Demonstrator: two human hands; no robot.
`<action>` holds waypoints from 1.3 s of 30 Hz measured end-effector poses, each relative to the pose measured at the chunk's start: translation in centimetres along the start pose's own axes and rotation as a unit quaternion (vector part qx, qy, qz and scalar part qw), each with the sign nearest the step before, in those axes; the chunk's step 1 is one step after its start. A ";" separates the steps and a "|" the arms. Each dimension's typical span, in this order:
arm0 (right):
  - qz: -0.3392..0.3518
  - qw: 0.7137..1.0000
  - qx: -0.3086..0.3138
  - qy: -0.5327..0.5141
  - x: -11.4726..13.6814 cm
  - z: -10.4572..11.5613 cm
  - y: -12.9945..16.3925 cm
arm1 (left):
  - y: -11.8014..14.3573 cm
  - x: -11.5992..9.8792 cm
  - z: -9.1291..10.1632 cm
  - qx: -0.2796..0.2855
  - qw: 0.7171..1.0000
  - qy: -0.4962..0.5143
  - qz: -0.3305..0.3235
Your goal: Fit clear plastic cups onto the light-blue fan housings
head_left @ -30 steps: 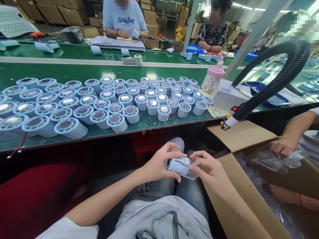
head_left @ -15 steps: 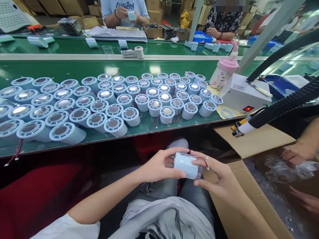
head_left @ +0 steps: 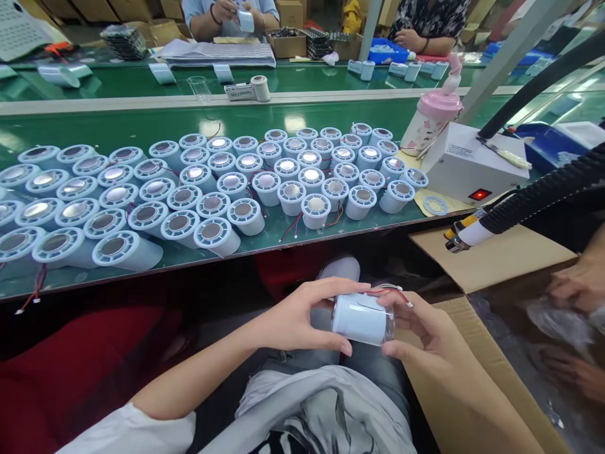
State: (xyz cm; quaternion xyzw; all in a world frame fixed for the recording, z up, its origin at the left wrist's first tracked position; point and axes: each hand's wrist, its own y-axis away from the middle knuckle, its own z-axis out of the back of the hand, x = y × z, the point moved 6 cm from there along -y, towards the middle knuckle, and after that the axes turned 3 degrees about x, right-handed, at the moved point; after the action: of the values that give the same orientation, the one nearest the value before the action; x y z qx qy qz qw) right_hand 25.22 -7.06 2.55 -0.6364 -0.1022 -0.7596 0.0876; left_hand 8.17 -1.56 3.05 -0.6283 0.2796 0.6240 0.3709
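Over my lap I hold a light-blue cylindrical housing (head_left: 362, 318), tilted on its side, with a clear plastic sleeve (head_left: 390, 325) around it that sticks out past its right end. My left hand (head_left: 302, 315) reaches around the left end, index finger along the top and thumb below. My right hand (head_left: 425, 331) grips the sleeve's right end between fingers and thumb. Red, black and white wires (head_left: 394, 292) with a small white plug come out over the top by my right fingers. Parts of the fingers behind the housing are hidden.
Many similar light-blue housings (head_left: 215, 236) stand in rows on the green bench (head_left: 142, 129). A pink-lidded cup (head_left: 432, 120) and a grey box with a red switch (head_left: 467, 164) stand right. An open carton (head_left: 454, 353) is beside me, with a co-worker's hands (head_left: 574, 284) handling clear plastic.
The clear sleeve now juts out further to the right past the housing. My right hand has shifted slightly right, and the wires moved with it.
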 end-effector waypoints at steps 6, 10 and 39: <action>-0.048 0.995 0.020 -0.089 -0.8 -0.3 0.3 | 0.0 -0.5 -0.1 0.001 0.998 -0.056 -0.018; -0.064 0.988 0.028 -0.140 -0.8 -0.6 0.1 | 0.0 -0.6 -0.1 0.004 0.997 -0.068 -0.031; -0.319 0.883 0.103 -0.327 -2.5 -4.1 0.1 | 0.1 -1.1 -0.6 0.021 0.995 -0.077 -0.062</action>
State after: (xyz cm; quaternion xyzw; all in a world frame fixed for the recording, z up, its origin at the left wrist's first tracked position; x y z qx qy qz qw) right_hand 21.74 -8.24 -0.61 -0.7689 -0.4003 -0.4805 -0.1332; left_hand 8.40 -2.25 4.05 -0.5869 0.2240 0.6404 0.4420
